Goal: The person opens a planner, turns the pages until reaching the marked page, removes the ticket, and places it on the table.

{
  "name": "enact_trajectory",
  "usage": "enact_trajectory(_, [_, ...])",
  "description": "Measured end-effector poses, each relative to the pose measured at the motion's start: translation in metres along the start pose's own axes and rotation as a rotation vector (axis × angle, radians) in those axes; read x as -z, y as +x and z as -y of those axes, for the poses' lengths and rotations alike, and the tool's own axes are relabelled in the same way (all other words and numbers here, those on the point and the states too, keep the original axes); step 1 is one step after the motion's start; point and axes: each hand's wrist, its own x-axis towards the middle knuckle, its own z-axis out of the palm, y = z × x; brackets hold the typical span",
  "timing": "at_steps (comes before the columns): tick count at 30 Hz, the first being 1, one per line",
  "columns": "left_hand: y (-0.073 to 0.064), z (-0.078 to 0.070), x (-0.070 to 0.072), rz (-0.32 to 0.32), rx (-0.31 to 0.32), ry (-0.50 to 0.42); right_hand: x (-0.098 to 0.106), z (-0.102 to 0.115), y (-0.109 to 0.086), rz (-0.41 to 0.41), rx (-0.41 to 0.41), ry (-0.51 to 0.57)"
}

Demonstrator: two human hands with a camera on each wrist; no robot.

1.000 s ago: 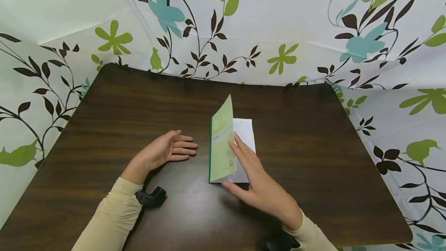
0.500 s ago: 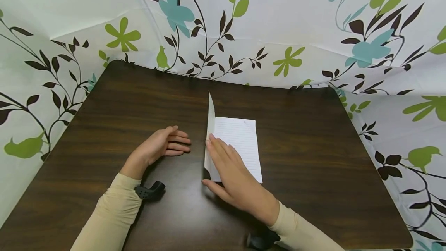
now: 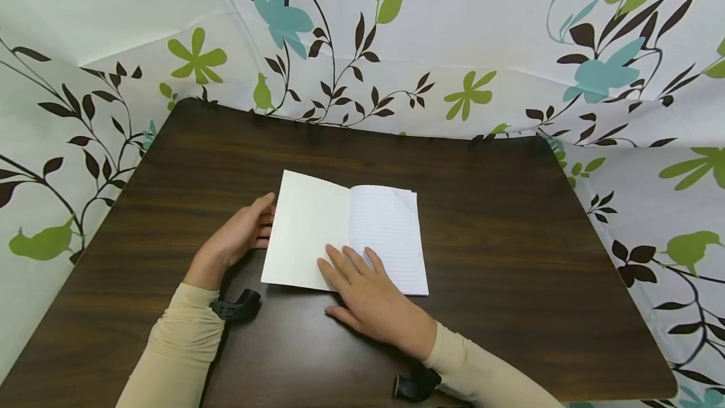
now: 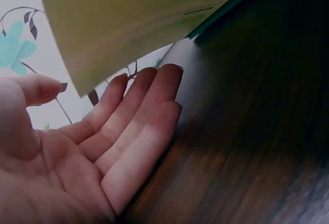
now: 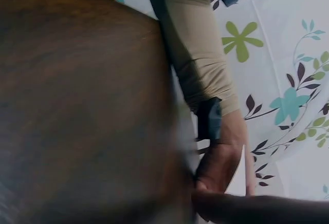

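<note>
A notebook (image 3: 387, 225) lies on the dark wooden table, its lined page showing on the right. Its front cover (image 3: 308, 225) leans out to the left with the pale inner side up. My right hand (image 3: 376, 307) extends over the lower middle of the notebook, fingers spread across the cover and the page near the spine. At the cover's left edge is my left hand (image 3: 235, 235), palm turned inward and fingertips hidden behind the cover. In the left wrist view the green outer cover (image 4: 128, 23) slants just above the relaxed fingers of that hand (image 4: 108, 142).
The wooden table (image 3: 521, 269) stretches out around the notebook. A white cloth (image 3: 498, 11) with leaves, birds and flowers hangs behind it and at both sides. Dark wrist devices (image 3: 238, 305) sit on both forearms, over cream sleeves (image 3: 175, 345).
The notebook's green cover has swung from nearly upright over to the left. My right hand has moved left and lower over it. My left hand has shifted slightly left, to the cover's edge.
</note>
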Motion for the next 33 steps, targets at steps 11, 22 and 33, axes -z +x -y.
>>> enact_trajectory(11, [0.000, -0.002, 0.007, -0.104, 0.020, 0.149, -0.004, -0.015, 0.003, -0.086, -0.026, -0.004])
enact_trajectory(22, [-0.005, 0.005, 0.000, -0.169, 0.066, 0.208, -0.011, -0.099, -0.001, -0.246, -0.326, 0.189])
enact_trajectory(33, [-0.004, 0.006, 0.000, -0.181, 0.068, 0.228, -0.018, -0.136, 0.000, -0.221, -0.630, 0.211])
